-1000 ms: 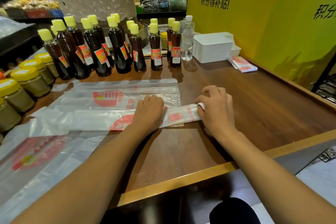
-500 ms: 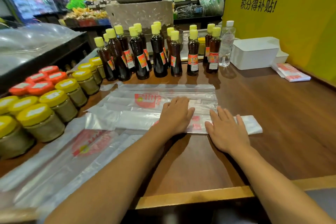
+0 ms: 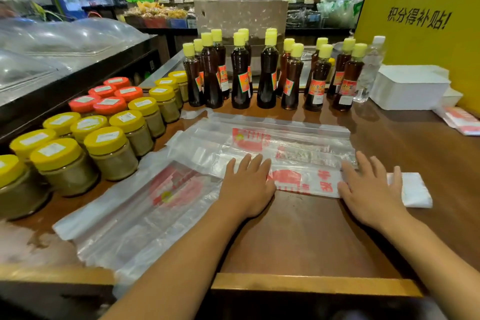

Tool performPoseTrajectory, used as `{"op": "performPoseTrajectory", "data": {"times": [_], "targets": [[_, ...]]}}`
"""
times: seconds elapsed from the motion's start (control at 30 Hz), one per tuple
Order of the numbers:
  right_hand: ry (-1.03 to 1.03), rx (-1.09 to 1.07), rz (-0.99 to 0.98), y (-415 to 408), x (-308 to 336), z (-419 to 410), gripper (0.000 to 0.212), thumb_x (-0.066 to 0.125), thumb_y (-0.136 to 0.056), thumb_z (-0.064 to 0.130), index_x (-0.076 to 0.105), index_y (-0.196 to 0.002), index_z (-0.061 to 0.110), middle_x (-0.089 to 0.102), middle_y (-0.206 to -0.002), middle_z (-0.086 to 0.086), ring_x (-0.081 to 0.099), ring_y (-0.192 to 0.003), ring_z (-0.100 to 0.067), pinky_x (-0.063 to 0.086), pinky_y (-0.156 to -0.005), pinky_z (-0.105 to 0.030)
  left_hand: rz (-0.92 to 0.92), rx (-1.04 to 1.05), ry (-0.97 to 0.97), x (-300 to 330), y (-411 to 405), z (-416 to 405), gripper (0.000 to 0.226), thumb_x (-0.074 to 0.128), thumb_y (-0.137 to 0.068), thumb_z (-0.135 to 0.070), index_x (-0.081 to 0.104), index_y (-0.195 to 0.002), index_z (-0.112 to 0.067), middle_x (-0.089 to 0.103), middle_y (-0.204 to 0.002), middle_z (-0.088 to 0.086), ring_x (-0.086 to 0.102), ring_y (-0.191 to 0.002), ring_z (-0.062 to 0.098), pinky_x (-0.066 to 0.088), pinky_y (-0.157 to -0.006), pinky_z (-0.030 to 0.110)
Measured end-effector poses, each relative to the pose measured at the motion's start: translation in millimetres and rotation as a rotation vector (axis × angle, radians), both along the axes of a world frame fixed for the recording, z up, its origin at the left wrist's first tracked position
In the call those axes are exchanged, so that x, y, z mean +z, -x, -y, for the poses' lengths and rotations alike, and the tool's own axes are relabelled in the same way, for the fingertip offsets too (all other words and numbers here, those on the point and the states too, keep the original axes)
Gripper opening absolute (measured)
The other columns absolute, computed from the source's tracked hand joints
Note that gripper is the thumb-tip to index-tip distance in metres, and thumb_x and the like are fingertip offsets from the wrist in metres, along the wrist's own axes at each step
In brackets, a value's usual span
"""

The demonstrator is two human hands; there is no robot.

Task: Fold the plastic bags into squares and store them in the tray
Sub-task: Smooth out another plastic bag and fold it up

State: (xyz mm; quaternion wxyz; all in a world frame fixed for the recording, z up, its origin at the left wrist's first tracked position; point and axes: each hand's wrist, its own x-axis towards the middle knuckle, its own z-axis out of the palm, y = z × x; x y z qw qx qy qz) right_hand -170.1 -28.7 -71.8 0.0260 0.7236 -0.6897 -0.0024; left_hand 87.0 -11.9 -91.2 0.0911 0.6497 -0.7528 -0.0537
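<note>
**A:** Head view, the only one we have: both palms are down flat on the folded bag strip [image 3: 304, 180]. The left hand [image 3: 246, 187] has its fingers straight and together, pressing the strip's left part; the right hand [image 3: 368, 189] has its fingers spread, pressing nearer the right end.

**B:** And how does the strip lie?

**A:** Long axis side to side across the counter [image 3: 298, 236], parallel to the near edge. It's directly under both hands, and one white end [image 3: 413, 189] pokes out just past the right hand, pointing right.

**B:** So the right hand takes the next fold?

**A:** My guess, yes. It's nearer that free end, and folding leftward along the axis gives a square.

**B:** The tray?

**A:** The white tray [image 3: 410, 88] is at the back right, well apart from the strip. More loose bags [image 3: 145, 213] lie to the left.
</note>
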Motion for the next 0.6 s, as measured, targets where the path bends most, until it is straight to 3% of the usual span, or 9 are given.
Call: {"op": "performPoseTrajectory", "data": {"times": [0.1,0.23,0.37,0.6], "targets": [[0.060,0.147,-0.037,-36,9,-10,0.055,0.022,-0.105,0.045,0.016,-0.158,0.032,-0.005,-0.169,-0.002,-0.005,-0.155,-0.026,-0.006,-0.119,-0.061,-0.017,-0.001,-0.006,0,0,1,0.055,0.023,-0.106,-0.040,0.019,-0.159,-0.025,0.010,-0.169,-0.002,0.003,-0.155,0.021,-0.001,-0.124,0.051],[0.015,0.258,0.090,-86,3,-7,0.052,0.021,-0.105,0.051,0.028,-0.153,0.034,-0.002,-0.169,-0.002,0.001,-0.154,-0.026,-0.011,-0.117,-0.061,0.003,0.021,0.127,0,2,-1,0.044,0.028,-0.104,-0.044,0.041,-0.141,-0.024,0.038,-0.149,-0.002,0.031,-0.137,0.023,0.011,-0.118,0.049],[-0.003,0.236,0.182,-86,-7,-6,0.049,0.023,-0.104,0.053,0.029,-0.150,0.041,0.019,-0.160,-0.001,0.018,-0.147,-0.026,0.000,-0.118,-0.060,0.065,0.048,0.146,6,4,-4,0.043,0.027,-0.104,-0.047,0.046,-0.135,-0.024,0.045,-0.136,0.001,0.038,-0.126,0.025,0.015,-0.115,0.050],[0.004,0.270,0.198,-50,2,-28,0.040,0.032,-0.102,0.051,0.038,-0.141,0.041,0.036,-0.133,0.001,0.032,-0.130,-0.022,0.019,-0.111,-0.049,0.263,-0.061,0.106,22,22,-16,0.040,0.029,-0.106,-0.045,0.043,-0.134,-0.020,0.047,-0.133,0.009,0.039,-0.123,0.030,0.024,-0.110,0.050]]}}
